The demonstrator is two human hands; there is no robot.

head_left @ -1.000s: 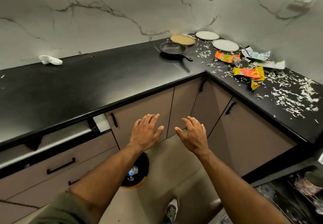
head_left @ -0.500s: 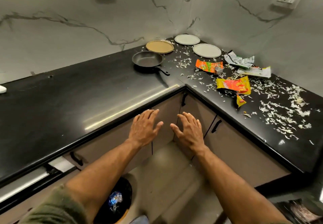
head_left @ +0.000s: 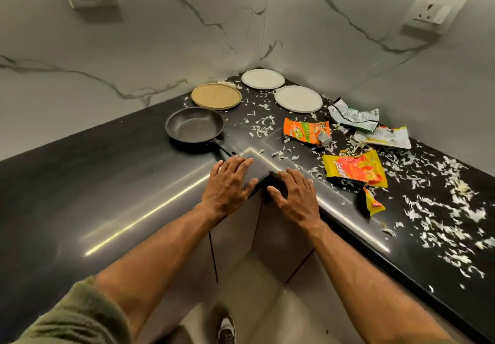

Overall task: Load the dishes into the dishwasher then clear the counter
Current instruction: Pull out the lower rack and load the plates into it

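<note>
A black frying pan [head_left: 194,127] sits on the black L-shaped counter [head_left: 93,182], handle pointing toward me. Behind it lies a tan plate [head_left: 216,96], and two white plates [head_left: 263,79] [head_left: 298,99] lie in the corner. My left hand [head_left: 227,182] is flat over the counter's inner corner, fingers straight, fingertips just short of the pan handle. My right hand [head_left: 293,196] is spread flat beside it on the other side of the corner. Neither hand holds anything.
Crumpled snack wrappers lie right of the plates: orange [head_left: 306,130], silver-green [head_left: 355,115], white [head_left: 385,137], yellow-orange [head_left: 355,168] and a small yellow scrap [head_left: 373,202]. White shreds [head_left: 455,204] litter the right counter. Beige cabinet doors [head_left: 235,236] stand below.
The view has closed in on the corner. Both hands rose from in front of the cabinet doors up to the counter's inner corner, toward the pan. The bin and dishwasher left the view.
</note>
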